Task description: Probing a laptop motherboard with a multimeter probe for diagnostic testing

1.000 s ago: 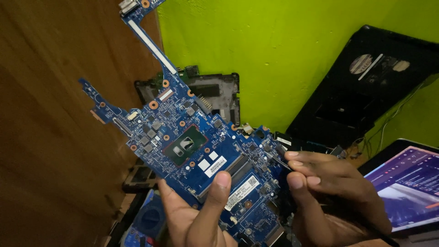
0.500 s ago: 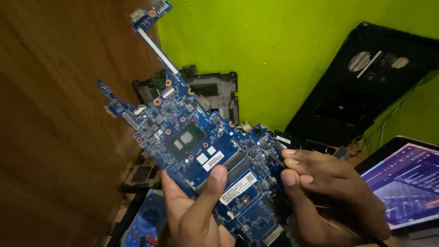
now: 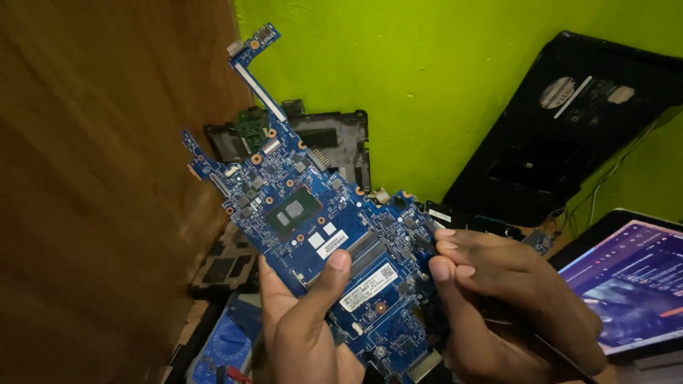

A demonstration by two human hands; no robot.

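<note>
I hold a blue laptop motherboard (image 3: 299, 213) tilted up in front of me, its dark processor chip facing me. A flat ribbon cable joins it to a small blue daughterboard (image 3: 257, 39) at the top. My left hand (image 3: 302, 323) grips the board from below, thumb pressed on its face beside a white sticker. My right hand (image 3: 509, 299) pinches the board's right edge with its fingertips and also holds a thin dark tool whose tip I cannot make out.
A dark laptop bottom case (image 3: 327, 142) leans on the green wall behind the board. A black laptop cover (image 3: 569, 128) leans at the right. A lit screen (image 3: 629, 284) sits at the lower right. A wooden panel (image 3: 99, 185) fills the left; a blue multimeter (image 3: 224, 341) lies below.
The motherboard has drifted a little to the right and down in view, bringing the daughterboard fully into sight. Both hands keep the same grip.
</note>
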